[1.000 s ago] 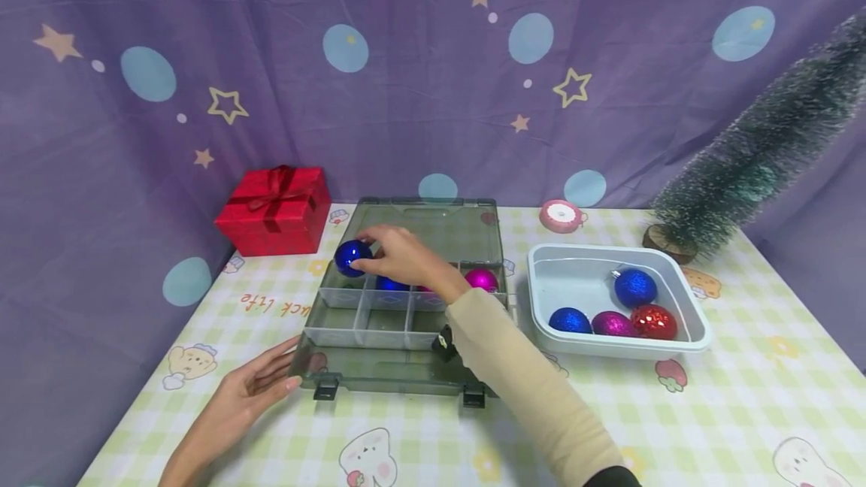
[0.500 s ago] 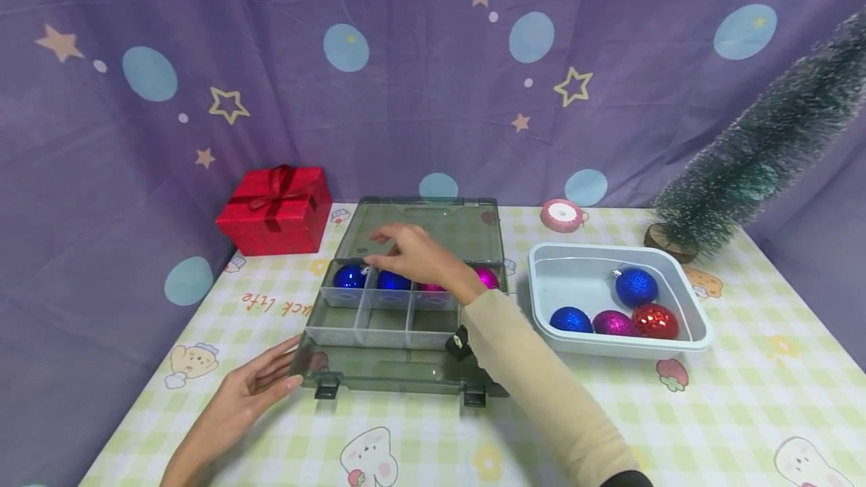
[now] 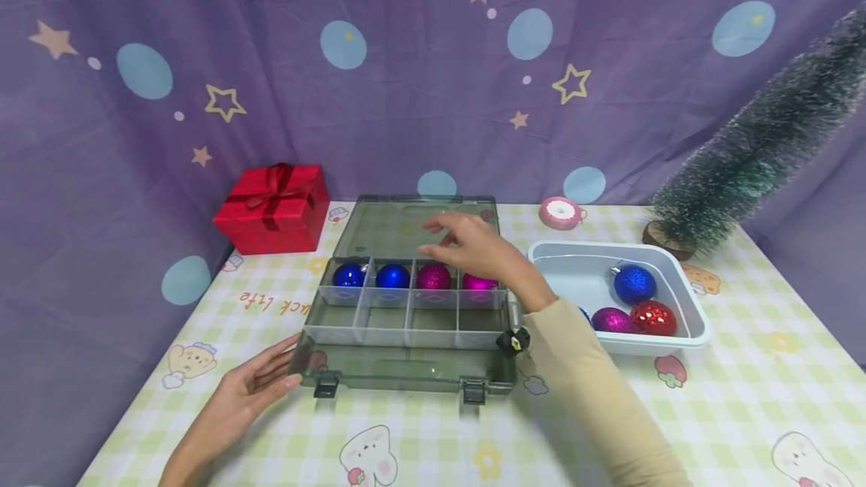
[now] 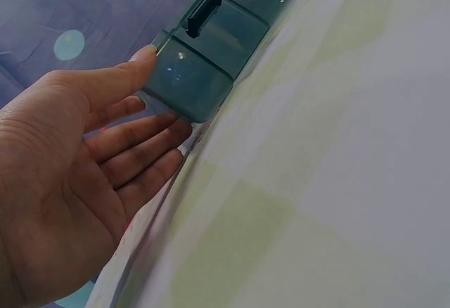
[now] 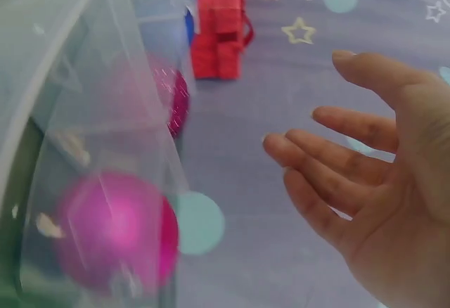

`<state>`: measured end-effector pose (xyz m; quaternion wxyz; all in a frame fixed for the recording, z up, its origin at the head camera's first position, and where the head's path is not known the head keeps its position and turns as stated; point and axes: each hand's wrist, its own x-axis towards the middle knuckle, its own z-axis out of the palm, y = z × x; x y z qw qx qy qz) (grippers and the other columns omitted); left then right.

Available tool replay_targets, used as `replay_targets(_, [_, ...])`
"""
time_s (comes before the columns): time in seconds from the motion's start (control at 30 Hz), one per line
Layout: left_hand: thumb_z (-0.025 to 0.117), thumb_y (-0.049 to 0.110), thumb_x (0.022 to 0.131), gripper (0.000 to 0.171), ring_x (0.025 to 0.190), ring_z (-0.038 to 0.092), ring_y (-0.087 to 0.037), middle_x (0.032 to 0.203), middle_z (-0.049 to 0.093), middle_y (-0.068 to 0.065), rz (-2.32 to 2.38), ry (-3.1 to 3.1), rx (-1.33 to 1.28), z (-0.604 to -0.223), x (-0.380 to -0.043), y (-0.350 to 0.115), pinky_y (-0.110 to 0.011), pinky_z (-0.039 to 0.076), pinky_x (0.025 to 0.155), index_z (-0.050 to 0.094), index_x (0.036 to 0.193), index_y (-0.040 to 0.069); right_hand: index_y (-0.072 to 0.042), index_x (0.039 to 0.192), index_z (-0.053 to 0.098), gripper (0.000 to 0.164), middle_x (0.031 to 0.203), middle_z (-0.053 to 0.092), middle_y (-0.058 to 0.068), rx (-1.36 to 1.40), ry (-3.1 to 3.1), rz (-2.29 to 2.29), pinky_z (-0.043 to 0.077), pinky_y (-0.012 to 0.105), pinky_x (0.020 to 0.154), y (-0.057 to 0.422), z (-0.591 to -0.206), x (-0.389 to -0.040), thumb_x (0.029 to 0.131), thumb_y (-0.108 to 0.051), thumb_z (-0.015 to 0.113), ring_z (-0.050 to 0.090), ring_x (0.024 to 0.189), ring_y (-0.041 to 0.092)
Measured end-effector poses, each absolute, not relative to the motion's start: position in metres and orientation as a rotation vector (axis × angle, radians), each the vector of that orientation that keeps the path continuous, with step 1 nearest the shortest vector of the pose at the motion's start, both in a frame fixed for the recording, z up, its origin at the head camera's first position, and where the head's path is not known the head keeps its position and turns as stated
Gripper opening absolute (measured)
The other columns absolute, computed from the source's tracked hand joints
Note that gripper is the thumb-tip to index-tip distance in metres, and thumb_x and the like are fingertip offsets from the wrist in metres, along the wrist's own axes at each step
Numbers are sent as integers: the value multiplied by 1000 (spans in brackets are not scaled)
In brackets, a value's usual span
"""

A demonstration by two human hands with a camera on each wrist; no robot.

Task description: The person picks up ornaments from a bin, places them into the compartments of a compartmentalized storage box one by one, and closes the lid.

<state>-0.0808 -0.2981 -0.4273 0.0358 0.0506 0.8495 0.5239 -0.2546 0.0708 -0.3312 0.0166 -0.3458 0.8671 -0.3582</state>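
A see-through grey compartment box [image 3: 381, 335] lies with its lid [image 3: 406, 220] folded back. Its far row holds a shiny blue Christmas ball [image 3: 348, 276], another blue ball [image 3: 392, 277], a glittery magenta ball [image 3: 433, 276] and a shiny pink ball [image 3: 479, 285], one per compartment. The near row of compartments has nothing in it. At the box's front left corner, my left hand [image 3: 246, 389] rests with thumb and fingertips against it, fingers fairly straight. My right hand [image 3: 476, 246] is over the box's back right part, holding nothing, its fingers loosely spread in the right wrist view.
A pale blue tub [image 3: 700, 333] on the right holds blue, magenta and red balls, one partly behind my sleeve. Behind stand a pink ribbon spool [image 3: 560, 213] and a small artificial Christmas tree [image 3: 751, 149]. A red gift box [image 3: 274, 213] sits back left.
My right hand lowered the shiny blue ball into the far left compartment and let go, then moved right over the box. The left hand stays at the corner.
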Motion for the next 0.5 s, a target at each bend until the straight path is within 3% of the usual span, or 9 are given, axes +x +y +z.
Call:
replay_targets(0.3, [70, 20, 102, 61, 118, 57, 3, 144, 56, -25, 1589, 2633, 185, -429, -82, -300, -19, 52, 92, 45, 156, 3, -1, 133, 66, 43, 126, 68, 16, -1030, 2835, -1119, 58, 46, 87, 131, -337, -235, 98, -25, 74, 71, 99, 26])
replay_targets(0.5, [69, 22, 103, 59, 119, 56, 5, 145, 56, -22, 1543, 2664, 180, -430, -83, -301, -19, 52, 91, 47, 155, 5, 3, 130, 66, 41, 127, 68, 19, -952, 2890, -1104, 58, 52, 87, 169, -347, -223, 99, -22, 73, 71, 98, 29])
